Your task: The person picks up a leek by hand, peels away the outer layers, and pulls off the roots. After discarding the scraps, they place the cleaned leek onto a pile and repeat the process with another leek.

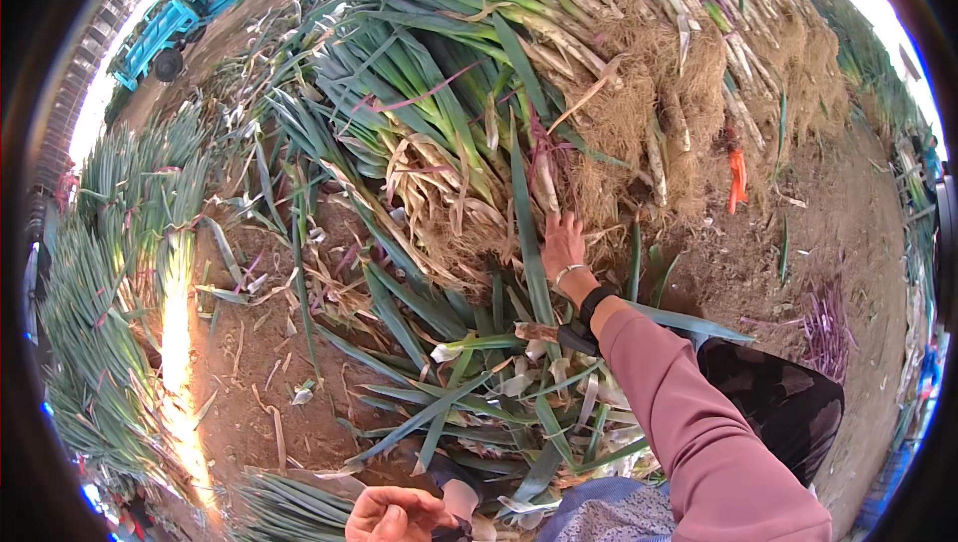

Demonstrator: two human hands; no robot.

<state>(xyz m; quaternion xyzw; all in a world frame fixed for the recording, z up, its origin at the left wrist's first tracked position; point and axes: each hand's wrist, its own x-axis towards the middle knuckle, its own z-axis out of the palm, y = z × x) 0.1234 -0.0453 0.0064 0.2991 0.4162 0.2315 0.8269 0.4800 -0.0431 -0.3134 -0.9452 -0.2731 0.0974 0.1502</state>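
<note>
Loose green leaves (469,412) are seen scattered over the bare soil ground (249,362) at the lower left. The left hand (394,515) is curled narrow near the lower edge, with pale husk (461,498) just beside it; a grasp cannot be confirmed. The right hand (562,241) is laid open against a scallion bundle (544,178). A large scallion heap (599,53) is stacked beyond.

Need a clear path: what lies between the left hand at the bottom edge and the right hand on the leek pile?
In the head view, cut green leaves and pale husk scraps litter the soil between left hand and right hand.
</note>
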